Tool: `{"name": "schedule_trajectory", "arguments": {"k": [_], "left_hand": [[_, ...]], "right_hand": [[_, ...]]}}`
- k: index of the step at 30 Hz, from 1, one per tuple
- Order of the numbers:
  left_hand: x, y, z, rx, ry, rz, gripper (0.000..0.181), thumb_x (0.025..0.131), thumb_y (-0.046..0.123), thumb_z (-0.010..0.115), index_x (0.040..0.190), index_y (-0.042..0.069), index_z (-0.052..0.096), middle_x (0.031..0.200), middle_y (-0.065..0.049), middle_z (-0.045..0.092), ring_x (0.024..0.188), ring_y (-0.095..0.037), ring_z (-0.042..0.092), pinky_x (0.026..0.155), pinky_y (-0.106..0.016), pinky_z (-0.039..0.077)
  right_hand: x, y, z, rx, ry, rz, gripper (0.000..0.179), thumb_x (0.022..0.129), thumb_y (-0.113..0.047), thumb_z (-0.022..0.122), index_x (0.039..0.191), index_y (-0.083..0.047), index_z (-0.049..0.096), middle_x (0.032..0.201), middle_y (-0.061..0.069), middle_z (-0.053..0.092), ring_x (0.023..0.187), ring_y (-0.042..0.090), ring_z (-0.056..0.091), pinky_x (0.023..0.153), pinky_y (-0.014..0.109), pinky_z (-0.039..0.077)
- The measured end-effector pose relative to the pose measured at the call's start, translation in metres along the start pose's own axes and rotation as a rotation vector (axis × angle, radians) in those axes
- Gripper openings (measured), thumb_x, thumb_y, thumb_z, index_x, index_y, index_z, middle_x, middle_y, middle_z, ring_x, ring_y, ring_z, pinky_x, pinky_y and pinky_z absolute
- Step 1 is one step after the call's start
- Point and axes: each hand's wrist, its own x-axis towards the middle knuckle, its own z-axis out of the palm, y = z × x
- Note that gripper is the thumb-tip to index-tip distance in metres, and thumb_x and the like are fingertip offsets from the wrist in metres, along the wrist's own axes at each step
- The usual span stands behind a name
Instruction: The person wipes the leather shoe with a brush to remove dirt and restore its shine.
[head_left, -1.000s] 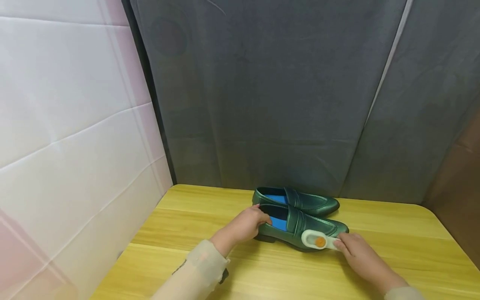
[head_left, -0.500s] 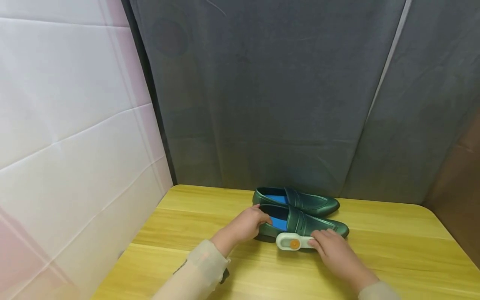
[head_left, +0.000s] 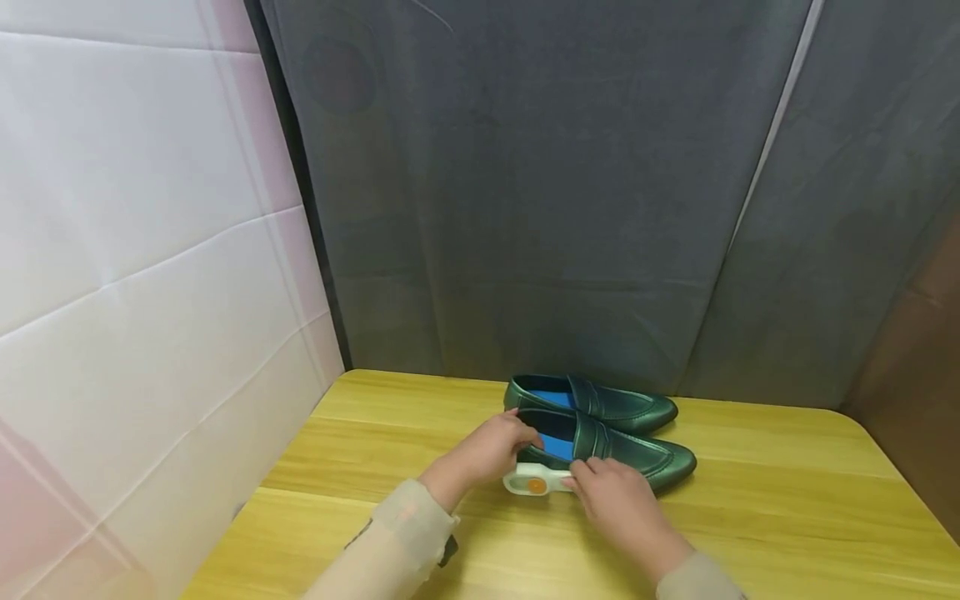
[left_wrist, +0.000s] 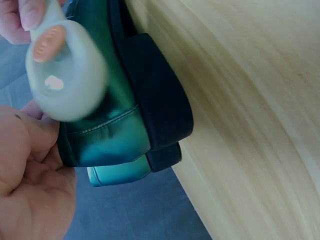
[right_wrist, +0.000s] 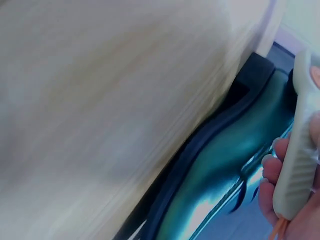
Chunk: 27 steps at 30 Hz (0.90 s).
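Tabletop [head_left: 360, 467], left hand [head_left: 491, 447] gripping shoe [head_left: 645, 458], right hand [head_left: 618, 502] holding tool [head_left: 537, 482]

Head view: soft, even light; wall [head_left: 150, 183] bright, curtain [head_left: 525, 208] dim, faint soft shadows on table [head_left: 810, 492]. Left wrist: tool [left_wrist: 75, 92] blurred at its lower edge, small bright spot on it. Right wrist: hazy, bluish cast, table grain soft, strong glare on shoe [right_wrist: 215, 170].

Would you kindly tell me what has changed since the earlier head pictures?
The right hand has moved the white tool leftward along the front shoe, from its toe half to its back end. The left hand still holds that shoe, and the rear shoe stayed put.
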Motion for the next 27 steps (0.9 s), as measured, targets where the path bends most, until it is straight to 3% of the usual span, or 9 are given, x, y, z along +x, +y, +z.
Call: {"name": "schedule_trajectory", "arguments": {"k": [7, 13, 21, 27], "left_hand": [[0.001, -0.001, -0.002, -0.005, -0.020, -0.011, 0.038, 0.091, -0.013, 0.057, 0.105, 0.014, 0.079, 0.103, 0.004, 0.078, 0.100, -0.011, 0.072, 0.121, -0.043, 0.035], [0.001, -0.001, -0.001, -0.019, -0.023, -0.026, 0.037, 0.091, -0.013, 0.058, 0.105, 0.014, 0.079, 0.102, 0.003, 0.078, 0.100, -0.011, 0.072, 0.121, -0.044, 0.035], [0.001, 0.000, 0.000, -0.027, -0.019, -0.022, 0.038, 0.092, -0.014, 0.056, 0.105, 0.013, 0.079, 0.103, 0.003, 0.078, 0.100, -0.011, 0.072, 0.121, -0.045, 0.035], [-0.001, 0.000, -0.002, -0.033, -0.006, 0.004, 0.038, 0.094, -0.014, 0.054, 0.105, 0.013, 0.079, 0.103, 0.003, 0.078, 0.100, -0.012, 0.073, 0.120, -0.047, 0.036]], "right_hand": [[0.011, -0.021, 0.005, -0.041, -0.023, 0.025, 0.030, 0.092, -0.038, 0.072, 0.077, -0.015, 0.059, 0.061, -0.005, 0.051, 0.051, 0.014, 0.050, 0.042, 0.026, 0.040], [0.012, -0.025, 0.006, -0.031, -0.050, 0.059, 0.033, 0.091, -0.039, 0.073, 0.073, -0.015, 0.058, 0.059, -0.003, 0.052, 0.051, 0.015, 0.053, 0.042, 0.029, 0.042], [-0.002, -0.011, 0.004, 0.009, -0.134, 0.131, 0.036, 0.093, -0.042, 0.070, 0.069, -0.019, 0.055, 0.059, -0.008, 0.049, 0.057, 0.014, 0.058, 0.048, 0.031, 0.045], [-0.019, 0.012, -0.005, 0.046, -0.145, 0.146, 0.039, 0.091, -0.041, 0.073, 0.065, -0.023, 0.049, 0.059, -0.012, 0.043, 0.058, 0.013, 0.054, 0.052, 0.030, 0.043]]}}
